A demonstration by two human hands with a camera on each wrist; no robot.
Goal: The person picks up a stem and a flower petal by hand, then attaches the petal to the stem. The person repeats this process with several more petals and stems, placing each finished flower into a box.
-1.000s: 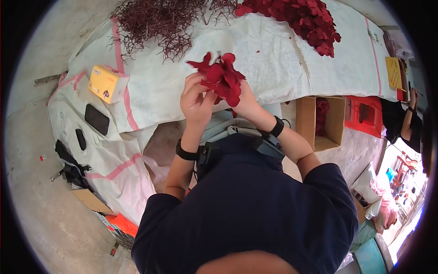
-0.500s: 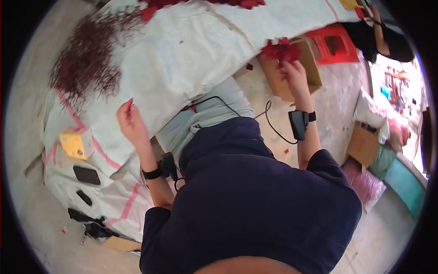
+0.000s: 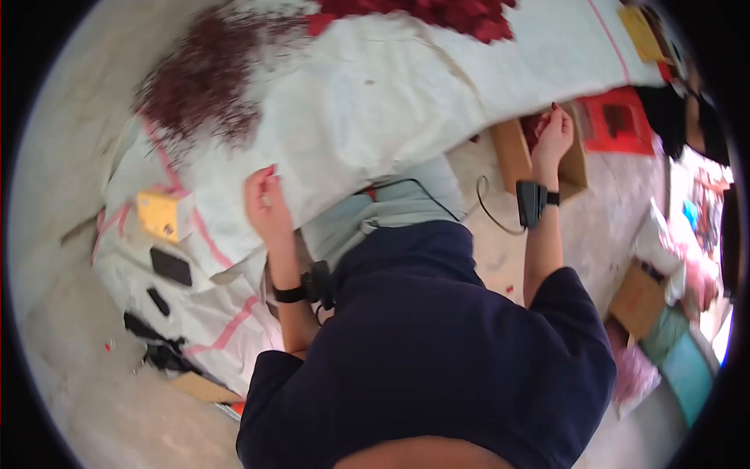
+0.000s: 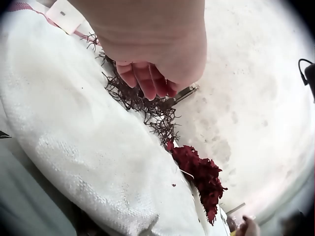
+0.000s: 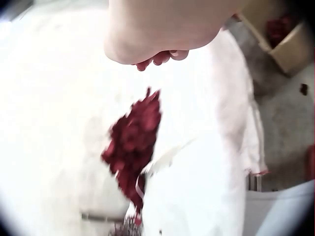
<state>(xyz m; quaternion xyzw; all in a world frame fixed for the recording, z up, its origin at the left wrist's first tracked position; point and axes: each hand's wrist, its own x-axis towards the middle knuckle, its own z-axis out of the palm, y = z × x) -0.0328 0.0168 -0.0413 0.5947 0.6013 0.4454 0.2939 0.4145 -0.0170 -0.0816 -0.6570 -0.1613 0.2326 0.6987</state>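
Note:
My left hand (image 3: 267, 205) hangs over the near edge of the white-covered table with its fingers loosely curled. In the left wrist view its reddish fingertips show nothing held, and a pile of dark red wiry stems (image 4: 125, 91) lies behind them. My right hand (image 3: 553, 139) is over the open cardboard box (image 3: 512, 160), fingers bent and no flower in them. Red petals (image 3: 531, 129) show inside that box. In the right wrist view the palm hides most of the fingers. A heap of red cloth petals (image 5: 135, 132) lies on the table.
A yellow tissue pack (image 3: 158, 216), a phone (image 3: 171, 266) and a small black object (image 3: 158, 302) lie at the left. Beyond the box stands a red plastic stool (image 3: 617, 121), with another person's arm (image 3: 694, 117) near it. A black cable (image 3: 486, 205) loops beside my right wrist.
Both hands held a red flower together at first. They parted, and the right hand carried it over to the box; now that hand no longer holds it. My left hand moved left.

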